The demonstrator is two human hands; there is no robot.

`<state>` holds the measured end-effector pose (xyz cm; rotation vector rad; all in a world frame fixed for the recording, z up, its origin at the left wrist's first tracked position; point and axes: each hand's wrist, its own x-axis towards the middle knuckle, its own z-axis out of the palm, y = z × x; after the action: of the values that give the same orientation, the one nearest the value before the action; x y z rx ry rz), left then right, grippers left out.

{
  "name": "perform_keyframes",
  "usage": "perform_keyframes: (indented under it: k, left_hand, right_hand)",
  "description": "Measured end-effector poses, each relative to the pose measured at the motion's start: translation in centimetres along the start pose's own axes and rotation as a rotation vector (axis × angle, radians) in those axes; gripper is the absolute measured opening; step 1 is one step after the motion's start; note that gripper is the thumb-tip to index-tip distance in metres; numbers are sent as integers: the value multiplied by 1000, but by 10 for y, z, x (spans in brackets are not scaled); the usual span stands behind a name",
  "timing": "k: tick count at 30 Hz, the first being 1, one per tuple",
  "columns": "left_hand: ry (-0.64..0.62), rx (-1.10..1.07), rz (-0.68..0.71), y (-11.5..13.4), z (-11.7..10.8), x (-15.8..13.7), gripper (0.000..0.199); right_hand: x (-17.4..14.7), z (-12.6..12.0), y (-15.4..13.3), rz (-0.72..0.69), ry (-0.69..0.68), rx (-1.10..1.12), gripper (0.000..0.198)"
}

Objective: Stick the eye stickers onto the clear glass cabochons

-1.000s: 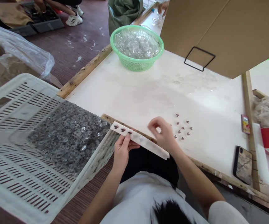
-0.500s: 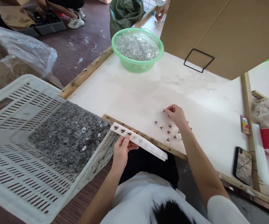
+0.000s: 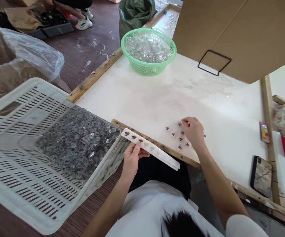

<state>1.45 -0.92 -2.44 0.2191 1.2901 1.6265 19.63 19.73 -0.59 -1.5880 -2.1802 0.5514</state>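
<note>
My left hand [image 3: 133,158] is closed around a long white strip of stickers [image 3: 160,154], thumb on top, over the wooden edge. Small dark printed motifs show at its far left end; fainter marks follow along it. Over the white table, my right hand [image 3: 194,132] has its fingers bent together at a small clear disc with a dark sticker [image 3: 180,124]. Several similar stickered discs [image 3: 173,134] lie just left of and below that hand, which hides part of the group.
A white slotted crate [image 3: 16,171] full of clear pieces [image 3: 75,144] stands left. A green basket [image 3: 148,69] of clear pieces sits at the back beside a cardboard sheet [image 3: 231,36]. A phone [image 3: 261,176] lies right. Wooden rails [image 3: 95,75] edge the table; a person crouches far left.
My right hand has come nearer to me and slightly right, and the stickered disc at its fingertips has shifted with it toward the others. The left hand keeps the strip. A hand at the back has gone from view.
</note>
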Motion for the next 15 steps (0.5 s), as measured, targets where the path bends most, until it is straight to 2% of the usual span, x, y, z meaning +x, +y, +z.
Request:
perform_keyframes:
  k: [2,3,4,6,8,10,15]
  left_hand:
    - [-10,13,1,-1,4,-2,42]
    - [-9,17,4,-1,6,-2,45]
    - [-7,19,8,-2,9,-3,49]
    - [-11,18,19,-2,13,-4,53]
    - [-22,10,26,-2,14,-5,54]
    - [-26,5,35,-1,11,-4,50]
    - [6,49,91,4,-1,1,31]
  right_hand:
    - [-13,-4,-20,-40,41,43,20]
    - [-21,-4,-34,-70,11,109,20]
    - [-29,-2,-50,-109,-61,200,20]
    - [-44,5,-79,-209,-293,393,19]
    - [-55,14,-100,-278,-476,546,13]
    - [-59,20,-107,-291,-562,623,8]
    - [-62,20,-97,-297,-596,574,7]
